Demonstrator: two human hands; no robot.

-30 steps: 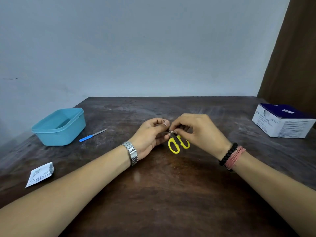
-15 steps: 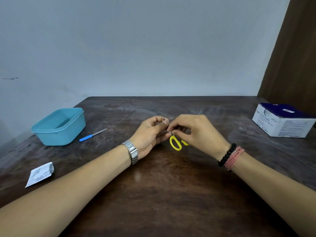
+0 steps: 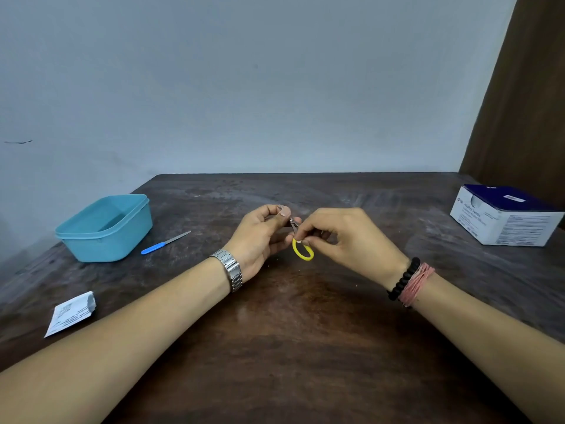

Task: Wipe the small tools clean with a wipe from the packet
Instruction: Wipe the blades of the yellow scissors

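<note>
**Observer A:** While both hands meet over the middle of the table (image 3: 305, 347), head view shows the wiping step under way on the small scissors (image 3: 301, 247). Right hand (image 3: 345, 240) has its fingers curled round the handle end; one yellow loop hangs clear below the knuckles. Blade tips stick up between the two hands.

**Observer B:** And the left hand (image 3: 260, 237)?

**A:** Fingers and thumb curled in toward the blades, thumb tip touching or just beside the metal. A wipe is not plainly visible there; too small to tell. Judged: left is pinching at the blades, likely through the wipe, but the pinch itself cannot be confirmed.

**B:** Other task items?

**A:** Blue-handled file (image 3: 165, 242) lies flat on the table, left of the hands, just beside the teal tub (image 3: 105, 228). Torn white sachet (image 3: 71, 313) lies near-left, well apart from the hands. White-and-blue swab box (image 3: 504, 215) sits far right.

**B:** Stage?

**A:** Judged mid-task: scissors in hand, file apparently not yet handled.

**B:** Next move?

**A:** Likely a draw along the blades, then set the scissors down and reach left for the file. Calls for a steady right-hand hold and care with the tips near the left thumb.
</note>
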